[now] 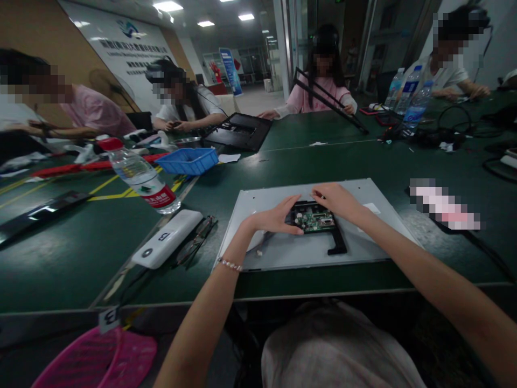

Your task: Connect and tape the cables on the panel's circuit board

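A green circuit board (317, 218) sits in a black plastic bracket (338, 242) with an arm that bends towards me. The bracket lies on a flat grey metal panel (363, 253) on the table. My left hand (272, 218) is at the bracket's left side, fingers at the back and thumb at the front, gripping it. My right hand (333, 198) is at the back right edge of the bracket with fingers curled and pinched together. What lies between those fingertips is hidden. A pale cable or bag (258, 242) shows under my left wrist.
Left of the panel are eyeglasses (196, 242), a white power bank (167, 240), a water bottle (147, 180) and a blue tray (189, 160). A blurred phone-like object (444, 207) lies right. Several people work around the table. A pink basket (97, 358) stands below left.
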Available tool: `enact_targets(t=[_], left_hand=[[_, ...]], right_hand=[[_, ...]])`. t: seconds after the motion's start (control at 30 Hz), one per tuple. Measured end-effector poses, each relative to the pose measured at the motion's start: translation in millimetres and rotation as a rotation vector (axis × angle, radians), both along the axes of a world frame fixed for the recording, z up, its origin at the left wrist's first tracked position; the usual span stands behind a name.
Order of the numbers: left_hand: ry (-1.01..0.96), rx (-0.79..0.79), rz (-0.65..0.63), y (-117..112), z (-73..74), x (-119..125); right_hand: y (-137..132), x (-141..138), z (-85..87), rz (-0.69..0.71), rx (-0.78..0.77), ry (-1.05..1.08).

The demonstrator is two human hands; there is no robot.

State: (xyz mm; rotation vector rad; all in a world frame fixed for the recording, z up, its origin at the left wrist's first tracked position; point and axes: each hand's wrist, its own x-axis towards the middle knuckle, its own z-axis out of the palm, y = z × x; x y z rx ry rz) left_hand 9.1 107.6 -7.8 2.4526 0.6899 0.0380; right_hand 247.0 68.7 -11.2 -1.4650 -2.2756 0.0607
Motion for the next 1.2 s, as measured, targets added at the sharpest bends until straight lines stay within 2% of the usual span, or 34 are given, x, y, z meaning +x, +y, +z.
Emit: enact_targets(t=[0.4, 0.73, 0.97, 1.2], left_hand=[[-0.045, 0.006, -0.011, -2.3, 2.2, 2.2], [-0.035, -0.005, -0.003, -1.7, 2.2, 2.2], [-0.031, -0.007, -0.003, -0.2, 1.3, 2.9], [-0.051, -0.01, 0.006, -0.6, 0.0, 3.0]], right_hand=[[7.6, -16.0, 8.2, -0.027, 0.005, -0.174], [6.3, -23.9, 3.8, -0.018, 0.009, -0.126], [4.1, -27.8, 5.4, -0.094, 0.066, -0.188], [1.5, -31.6, 6.6, -0.007, 0.023, -0.187]])
